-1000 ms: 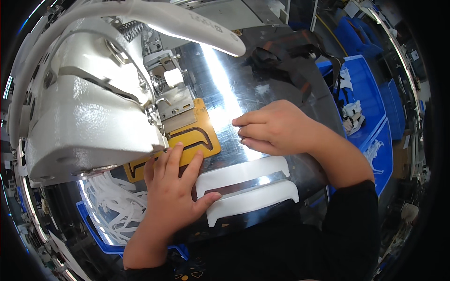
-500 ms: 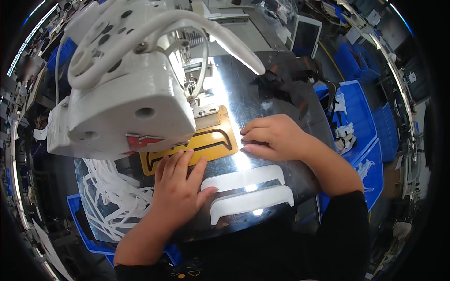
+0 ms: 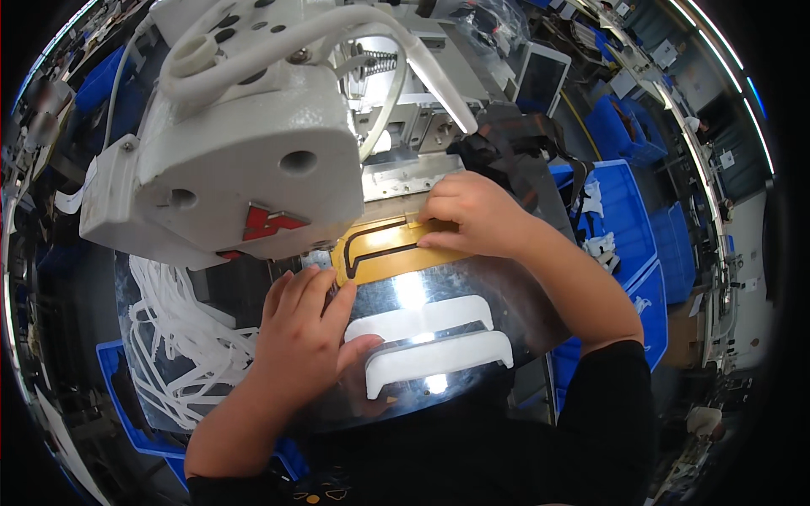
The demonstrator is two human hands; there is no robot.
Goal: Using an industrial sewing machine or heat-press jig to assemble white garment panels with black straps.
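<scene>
A yellow flat template with a dark U-shaped slot lies on the shiny metal bed under a big white sewing machine head. My right hand presses its fingertips on the template's upper right part. My left hand lies flat on the bed at the template's lower left edge, fingers spread. A white U-shaped strip rests on the bed just right of my left thumb, mirrored in the metal.
A heap of white strips fills a blue tray at the left. Blue bins with white parts stand to the right. A tablet-like screen leans behind the machine.
The view has tilted, so the machine head sits higher and larger. The yellow template and my right hand have shifted up toward the needle area; my left hand stays at its lower left.
</scene>
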